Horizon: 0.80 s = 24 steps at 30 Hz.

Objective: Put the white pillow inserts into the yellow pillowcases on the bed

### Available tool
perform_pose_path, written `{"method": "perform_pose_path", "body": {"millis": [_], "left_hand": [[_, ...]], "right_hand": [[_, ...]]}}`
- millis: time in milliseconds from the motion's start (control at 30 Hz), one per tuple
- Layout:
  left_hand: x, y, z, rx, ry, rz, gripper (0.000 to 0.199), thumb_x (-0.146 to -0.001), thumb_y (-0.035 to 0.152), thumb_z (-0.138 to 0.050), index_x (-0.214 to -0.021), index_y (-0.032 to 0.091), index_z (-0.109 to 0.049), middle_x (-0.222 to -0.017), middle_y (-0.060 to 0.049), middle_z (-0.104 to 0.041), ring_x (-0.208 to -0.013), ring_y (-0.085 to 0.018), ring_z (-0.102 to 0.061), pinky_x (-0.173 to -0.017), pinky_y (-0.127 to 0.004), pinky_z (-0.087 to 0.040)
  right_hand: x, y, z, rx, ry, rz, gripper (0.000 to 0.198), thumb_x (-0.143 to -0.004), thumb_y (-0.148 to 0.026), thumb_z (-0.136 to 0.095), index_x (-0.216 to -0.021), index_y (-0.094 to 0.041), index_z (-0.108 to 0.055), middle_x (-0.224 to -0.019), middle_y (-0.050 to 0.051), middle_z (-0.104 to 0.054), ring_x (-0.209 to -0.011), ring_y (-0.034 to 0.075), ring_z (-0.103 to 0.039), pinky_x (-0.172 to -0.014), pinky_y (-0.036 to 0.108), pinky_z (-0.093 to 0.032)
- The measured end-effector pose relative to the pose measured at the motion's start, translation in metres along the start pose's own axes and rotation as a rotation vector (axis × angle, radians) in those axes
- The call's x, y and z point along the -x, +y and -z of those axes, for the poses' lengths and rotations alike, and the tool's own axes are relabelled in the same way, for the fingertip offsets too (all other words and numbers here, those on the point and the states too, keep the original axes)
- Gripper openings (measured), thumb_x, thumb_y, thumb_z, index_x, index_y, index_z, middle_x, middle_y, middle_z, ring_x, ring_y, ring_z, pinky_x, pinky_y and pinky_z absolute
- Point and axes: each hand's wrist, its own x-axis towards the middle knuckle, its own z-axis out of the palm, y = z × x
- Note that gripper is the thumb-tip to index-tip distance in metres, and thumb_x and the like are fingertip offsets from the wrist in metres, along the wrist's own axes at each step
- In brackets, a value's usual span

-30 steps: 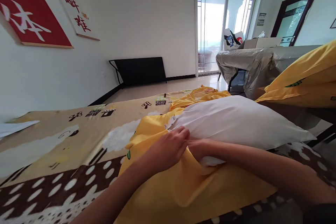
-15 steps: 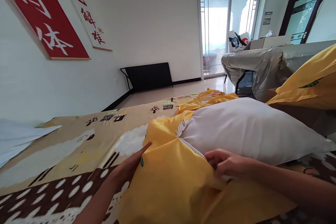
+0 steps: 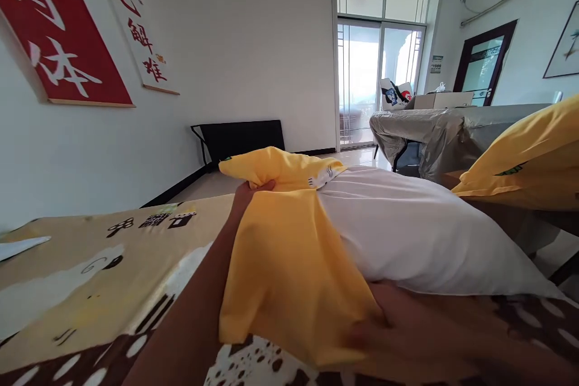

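A plump white pillow (image 3: 416,229) lies partly inside a yellow pillowcase (image 3: 289,253), its left end covered and its right part bare. My left hand (image 3: 254,192) is closed on the pillowcase at its far left side and holds the cloth raised and folded over. Near the case's lower right edge, below the pillow, is my right hand (image 3: 393,325). Motion smears its fingers, so whether it grips the cloth does not show. Both lie over a bedspread (image 3: 167,253) with sheep and polka-dot prints.
Another yellow-cased pillow (image 3: 525,151) rests at the right. Behind it stands a table (image 3: 416,123) under a plastic cover, with a carton (image 3: 443,100) and a bag on top. A black folded piece of furniture (image 3: 242,137) leans by the far wall. White cloth (image 3: 25,248) lies at the left.
My left hand has moved up and away with the pillowcase, lifting its far part. My right hand has moved down along the case's edge. The view has tilted up and turned slightly right.
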Motion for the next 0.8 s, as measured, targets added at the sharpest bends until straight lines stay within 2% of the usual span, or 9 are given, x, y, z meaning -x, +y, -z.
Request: {"method": "perform_pose_path", "body": {"millis": [133, 267, 400, 467, 533, 600, 667, 733, 800], "left_hand": [[-0.004, -0.031, -0.001, -0.259, 0.063, 0.096, 0.047, -0.076, 0.059, -0.050, -0.095, 0.017, -0.054, -0.100, -0.015, -0.067, -0.106, -0.034, -0.058, -0.074, -0.037, -0.046], [0.023, -0.087, 0.016, -0.331, -0.144, 0.319, 0.055, -0.060, 0.067, -0.060, -0.083, 0.016, -0.057, -0.089, -0.016, -0.069, -0.087, -0.033, -0.065, -0.059, -0.031, -0.045], [0.040, -0.115, 0.041, -0.244, -0.260, 0.416, 0.064, -0.063, 0.073, -0.054, -0.095, 0.018, -0.058, -0.102, -0.013, -0.069, -0.090, -0.027, -0.066, -0.063, -0.028, -0.046], [0.042, -0.121, 0.042, -0.207, -0.270, 0.439, 0.068, -0.062, 0.074, -0.056, -0.098, 0.017, -0.058, -0.110, -0.015, -0.067, -0.098, -0.029, -0.064, -0.065, -0.029, -0.047], [0.046, -0.128, 0.034, -0.158, -0.298, 0.459, 0.068, -0.061, 0.074, -0.057, -0.097, 0.016, -0.059, -0.113, -0.017, -0.065, -0.103, -0.032, -0.062, -0.067, -0.032, -0.049], [0.053, -0.135, 0.025, -0.070, -0.360, 0.468, 0.066, -0.065, 0.074, -0.055, -0.094, 0.016, -0.061, -0.112, -0.015, -0.067, -0.102, -0.031, -0.062, -0.072, -0.034, -0.051], [0.061, -0.142, 0.022, 0.025, -0.435, 0.485, 0.062, -0.069, 0.073, -0.051, -0.092, 0.017, -0.062, -0.105, -0.013, -0.070, -0.097, -0.030, -0.064, -0.077, -0.035, -0.052], [0.067, -0.145, 0.027, 0.137, -0.504, 0.526, 0.057, -0.073, 0.069, -0.052, -0.093, 0.017, -0.063, -0.102, -0.012, -0.071, -0.094, -0.029, -0.066, -0.080, -0.036, -0.052], [0.070, -0.145, 0.037, 0.277, -0.502, 0.571, 0.049, -0.071, 0.060, -0.061, -0.092, 0.017, -0.064, -0.098, -0.012, -0.071, -0.089, -0.029, -0.067, -0.080, -0.037, -0.053]], "right_hand": [[-0.027, 0.045, 0.000, 0.052, 0.157, -0.052, 0.019, -0.081, -0.032, -0.051, -0.088, -0.017, -0.061, -0.089, 0.003, -0.066, -0.084, 0.021, -0.058, -0.074, 0.029, -0.045], [-0.051, 0.077, 0.001, -0.113, 0.173, -0.052, 0.030, -0.080, -0.042, -0.053, -0.090, -0.014, -0.058, -0.088, 0.005, -0.063, -0.081, 0.020, -0.056, -0.069, 0.029, -0.045], [-0.071, 0.052, 0.000, 0.163, 0.395, -0.022, 0.033, -0.081, -0.035, -0.051, -0.106, -0.014, -0.056, -0.092, 0.007, -0.062, -0.086, 0.021, -0.056, -0.078, 0.034, -0.044], [-0.083, 0.026, -0.009, 0.423, 0.554, 0.046, 0.046, -0.081, -0.026, -0.052, -0.124, -0.013, -0.048, -0.110, 0.012, -0.060, -0.102, 0.025, -0.053, -0.091, 0.041, -0.040], [-0.097, 0.000, -0.022, 0.661, 0.640, 0.135, 0.049, -0.082, -0.023, -0.053, -0.129, -0.013, -0.046, -0.125, 0.016, -0.053, -0.115, 0.028, -0.046, -0.098, 0.046, -0.033], [-0.112, -0.021, -0.037, 0.792, 0.568, 0.171, 0.033, -0.085, -0.025, -0.051, -0.116, -0.014, -0.056, -0.120, 0.015, -0.056, -0.112, 0.028, -0.048, -0.097, 0.046, -0.033], [-0.128, -0.029, -0.054, 0.814, 0.417, 0.120, 0.023, -0.088, -0.030, -0.049, -0.100, -0.015, -0.061, -0.104, 0.013, -0.063, -0.099, 0.026, -0.055, -0.090, 0.043, -0.038], [-0.145, -0.022, -0.072, 0.815, 0.326, 0.020, 0.024, -0.088, -0.033, -0.049, -0.095, -0.015, -0.062, -0.095, 0.012, -0.064, -0.093, 0.026, -0.057, -0.086, 0.042, -0.039], [-0.160, -0.002, -0.089, 0.866, 0.295, -0.064, 0.026, -0.085, -0.029, -0.053, -0.101, -0.010, -0.062, -0.098, 0.016, -0.063, -0.094, 0.028, -0.057, -0.086, 0.043, -0.039]]}}
